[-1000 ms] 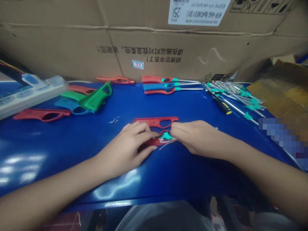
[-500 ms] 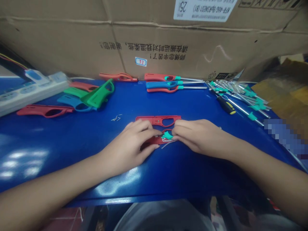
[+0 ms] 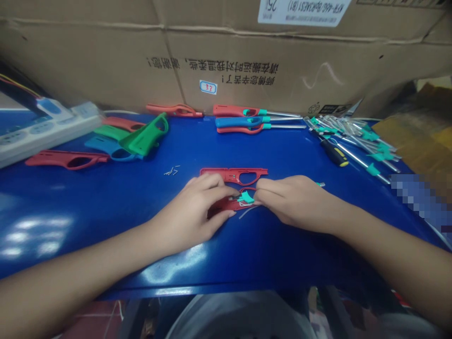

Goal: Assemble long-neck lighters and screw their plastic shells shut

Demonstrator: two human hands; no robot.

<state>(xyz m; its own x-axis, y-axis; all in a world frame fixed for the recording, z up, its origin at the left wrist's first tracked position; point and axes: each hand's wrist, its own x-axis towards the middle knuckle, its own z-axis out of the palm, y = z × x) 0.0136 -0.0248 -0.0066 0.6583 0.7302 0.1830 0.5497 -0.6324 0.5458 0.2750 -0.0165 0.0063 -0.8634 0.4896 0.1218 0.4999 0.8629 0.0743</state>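
A red half shell of a lighter (image 3: 223, 205) lies in front of me, with my left hand (image 3: 201, 207) closed around its left part. Within it sits a turquoise trigger (image 3: 247, 197), and thin white wires (image 3: 246, 204) show below. At the shell's right end, my right hand (image 3: 293, 200) pinches the trigger assembly; the exact grip point is hidden by the fingers. Just beyond both hands rests a second red half shell (image 3: 231, 175) with its inner side up. A thin pale tube (image 3: 247, 212) pokes out below the held shell.
Small screws (image 3: 172, 170) lie left of the shells. Colored handle shells (image 3: 143, 139) and a power strip (image 3: 45, 134) are at left. Lighters with metal rods (image 3: 243, 123) line the back by a cardboard box (image 3: 116, 56). At right are rod assemblies (image 3: 363, 136) and a screwdriver (image 3: 335, 153).
Both hands keep their places at the red shell, with only slight finger movement. The whole view has shifted a little, and more of a small turquoise piece shows behind my right hand.
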